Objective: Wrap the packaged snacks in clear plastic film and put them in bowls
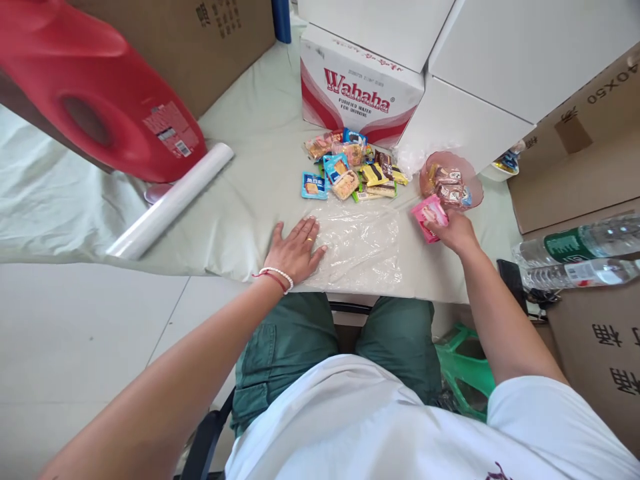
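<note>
My left hand (294, 252) lies flat on the table cover, fingers stretched out, at the left edge of a clear plastic bag (357, 247). Pinched in my right hand (454, 232) is a pink snack packet (429, 217), held just in front of a pink see-through bowl (473, 187). Several wrapped snacks (449, 177) sit in that bowl. Beyond the plastic bag lies a pile of mixed snack packets (345, 170), with blue, yellow, brown and green wrappers. Part of the pink packet is covered by my fingers.
A white Wahaba-style printed water carton (363, 93) stands behind the pile. To the left are a big red jug (110, 93) and a roll of plastic film (173, 203). Plastic bottles (580, 243) lie at the right by cardboard boxes (585, 160). A green stool (465, 367) stands below.
</note>
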`<action>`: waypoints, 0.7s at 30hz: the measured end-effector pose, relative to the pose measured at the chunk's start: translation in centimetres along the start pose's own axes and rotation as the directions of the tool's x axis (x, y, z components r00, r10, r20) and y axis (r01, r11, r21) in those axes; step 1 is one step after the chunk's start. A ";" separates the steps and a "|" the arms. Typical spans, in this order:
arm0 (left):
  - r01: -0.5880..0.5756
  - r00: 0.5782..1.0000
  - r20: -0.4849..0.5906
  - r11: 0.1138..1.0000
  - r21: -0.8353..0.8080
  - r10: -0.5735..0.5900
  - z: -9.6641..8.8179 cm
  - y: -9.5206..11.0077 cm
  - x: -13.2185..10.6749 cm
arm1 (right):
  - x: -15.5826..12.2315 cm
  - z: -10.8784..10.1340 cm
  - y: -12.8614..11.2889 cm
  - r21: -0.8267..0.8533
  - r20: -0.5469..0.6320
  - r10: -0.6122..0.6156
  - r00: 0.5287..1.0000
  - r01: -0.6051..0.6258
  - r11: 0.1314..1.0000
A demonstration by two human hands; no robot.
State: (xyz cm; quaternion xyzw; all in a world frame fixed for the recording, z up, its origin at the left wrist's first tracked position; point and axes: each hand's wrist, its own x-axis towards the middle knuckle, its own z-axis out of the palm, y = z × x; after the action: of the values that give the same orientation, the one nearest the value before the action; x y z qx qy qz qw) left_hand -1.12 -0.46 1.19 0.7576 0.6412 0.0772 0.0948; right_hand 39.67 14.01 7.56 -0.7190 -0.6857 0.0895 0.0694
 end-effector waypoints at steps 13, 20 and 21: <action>-0.009 0.999 -0.032 1.000 -0.018 0.009 0.1 -0.1 0.0 | -8.9 2.3 1.2 -0.199 -0.041 -0.384 0.922 0.369 0.908; 0.000 1.000 -0.019 1.000 -0.001 0.000 0.2 -0.3 0.1 | -3.4 1.2 2.5 -0.014 0.189 -0.218 0.958 0.225 0.974; 0.000 1.000 -0.017 1.000 0.000 0.000 0.2 -0.3 0.2 | -3.2 1.2 2.5 -0.014 0.188 -0.218 0.958 0.224 0.974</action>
State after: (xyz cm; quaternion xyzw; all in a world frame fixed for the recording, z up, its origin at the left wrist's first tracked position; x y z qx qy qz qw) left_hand -1.32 -0.27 0.93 0.7568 0.6421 0.0837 0.0893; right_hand 41.65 10.69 5.98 -0.6275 -0.7668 0.1355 0.0024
